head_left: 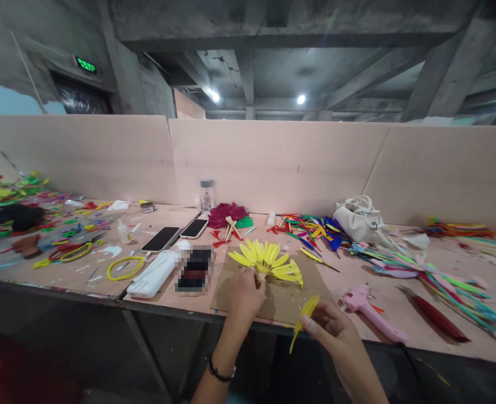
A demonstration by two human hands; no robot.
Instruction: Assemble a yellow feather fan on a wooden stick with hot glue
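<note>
A fan of yellow feathers (265, 255) is spread out over a piece of brown cardboard (226, 289) at the table's front edge. My left hand (248, 292) is closed on the base of this feather fan, and its fingers partly hide what they grip. To the right, my right hand (330, 325) pinches a single yellow feather (306, 315) between thumb and fingers, just off the cardboard's corner. Beyond my right hand lies a pink glue gun (372, 314) on the table.
Dark red feather fan (229, 216) and colourful loose feathers (315, 227) lie behind. Left are phones (161, 239), a white power bank (153, 273) and yellow cable (125, 269). Right are pliers with red handles (437, 318), pipe cleaners (425, 269) and a white bag (357, 219). A partition (273, 163) stands behind.
</note>
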